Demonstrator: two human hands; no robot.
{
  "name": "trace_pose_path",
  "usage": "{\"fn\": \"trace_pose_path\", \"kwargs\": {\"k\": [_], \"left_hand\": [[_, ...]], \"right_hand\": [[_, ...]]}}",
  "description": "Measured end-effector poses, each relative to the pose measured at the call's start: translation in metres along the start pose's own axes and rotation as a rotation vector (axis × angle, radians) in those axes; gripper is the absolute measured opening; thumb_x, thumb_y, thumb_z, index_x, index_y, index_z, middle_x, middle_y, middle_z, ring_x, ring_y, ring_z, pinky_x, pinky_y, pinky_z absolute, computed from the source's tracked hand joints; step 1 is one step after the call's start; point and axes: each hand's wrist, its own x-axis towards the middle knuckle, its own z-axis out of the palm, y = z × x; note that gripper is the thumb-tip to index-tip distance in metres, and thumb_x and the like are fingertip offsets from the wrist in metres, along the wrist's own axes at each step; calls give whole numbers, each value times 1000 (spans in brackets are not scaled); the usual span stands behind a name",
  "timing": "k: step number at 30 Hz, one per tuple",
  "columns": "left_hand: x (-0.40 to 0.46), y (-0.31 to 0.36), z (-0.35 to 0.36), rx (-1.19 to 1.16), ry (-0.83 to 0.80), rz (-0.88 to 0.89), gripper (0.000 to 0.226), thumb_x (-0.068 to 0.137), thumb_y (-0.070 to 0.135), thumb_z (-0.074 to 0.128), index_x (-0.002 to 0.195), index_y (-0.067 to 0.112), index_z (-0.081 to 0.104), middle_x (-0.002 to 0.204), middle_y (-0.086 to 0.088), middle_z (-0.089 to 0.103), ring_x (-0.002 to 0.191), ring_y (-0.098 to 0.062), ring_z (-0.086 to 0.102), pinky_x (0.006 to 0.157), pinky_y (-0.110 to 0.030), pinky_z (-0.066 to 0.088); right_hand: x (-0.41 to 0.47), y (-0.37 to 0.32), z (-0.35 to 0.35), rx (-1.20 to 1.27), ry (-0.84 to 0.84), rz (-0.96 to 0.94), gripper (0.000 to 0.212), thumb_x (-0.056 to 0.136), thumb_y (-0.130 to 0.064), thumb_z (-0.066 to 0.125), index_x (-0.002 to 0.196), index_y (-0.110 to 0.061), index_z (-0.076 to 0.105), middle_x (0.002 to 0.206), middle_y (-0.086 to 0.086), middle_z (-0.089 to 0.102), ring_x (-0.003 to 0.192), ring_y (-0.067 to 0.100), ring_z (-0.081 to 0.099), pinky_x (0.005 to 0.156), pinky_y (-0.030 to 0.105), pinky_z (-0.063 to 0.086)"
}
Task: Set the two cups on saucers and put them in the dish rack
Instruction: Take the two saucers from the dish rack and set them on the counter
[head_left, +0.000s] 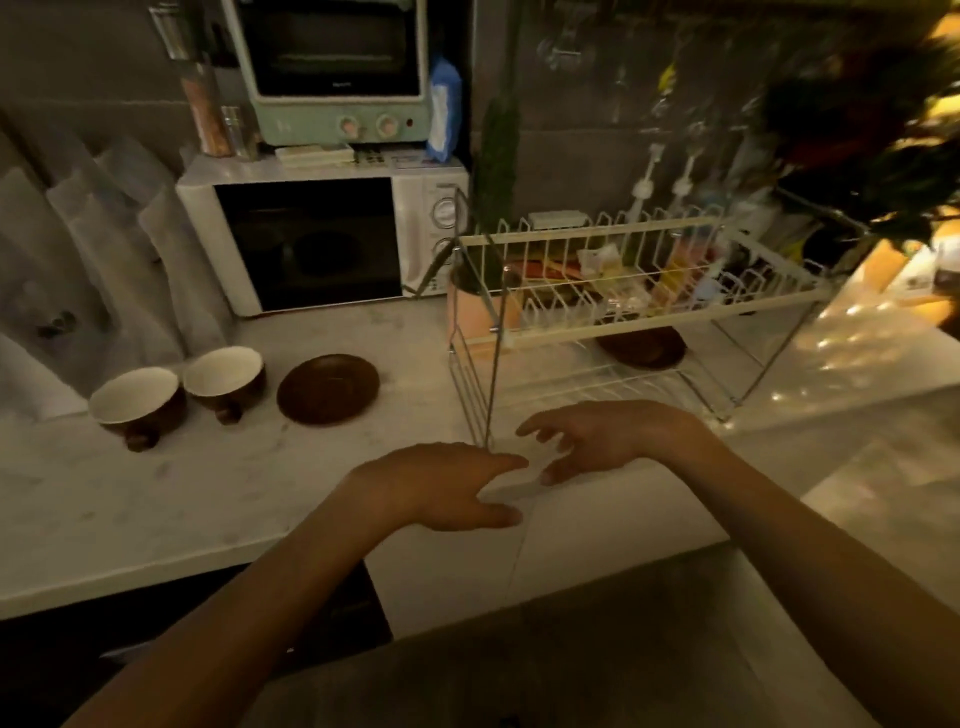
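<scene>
Two brown cups with white insides stand side by side at the left of the white counter, the left cup (136, 400) nearer the edge and the right cup (224, 378) behind it. A dark brown saucer (328, 388) lies bare to their right. A second brown saucer (641, 347) sits on the lower tier of the white wire dish rack (613, 332). My left hand (441, 486) and my right hand (597, 439) hover over the counter in front of the rack, fingers relaxed, holding nothing.
A white microwave (322, 239) with a mint toaster oven (332, 67) on top stands at the back. The rack's upper tier holds packets and a pink pot (483, 312). Dark foliage (857, 119) hangs at the upper right. The counter's front edge (208, 577) runs below my hands.
</scene>
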Motion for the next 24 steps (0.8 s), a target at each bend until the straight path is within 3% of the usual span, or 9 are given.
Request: {"fn": "trace_pose_path", "kwargs": {"k": [6,13,20,24], "left_hand": [[61,53,-19,9,102,138,62,91,55,48,147,35,30,152,-1,41,134,-21,44,108,-39,39],[132,72,-25,-1,306,1,58,91,54,48,143,32,38,142,-5,53,123,-29,54,95,-41,48],[208,64,-23,-362,438,-244,63,88,55,50,143,26,41,141,-7,53,126,-27,53,102,-41,45],[244,63,-28,-631,451,-381,63,88,54,50,141,20,44,139,-9,55,124,-28,54,105,-41,44]], "right_hand": [[-20,62,-9,71,147,111,68,88,-30,67,148,-24,34,146,5,47,130,22,49,100,33,40],[3,128,-10,139,321,220,62,89,-36,65,144,-23,41,143,8,53,128,26,52,105,43,44],[41,182,-8,175,504,303,52,87,-45,60,131,-19,56,133,10,60,123,32,55,101,45,47],[56,206,-13,262,633,374,46,92,-33,56,133,-13,54,130,17,61,120,37,57,97,43,46]]}}
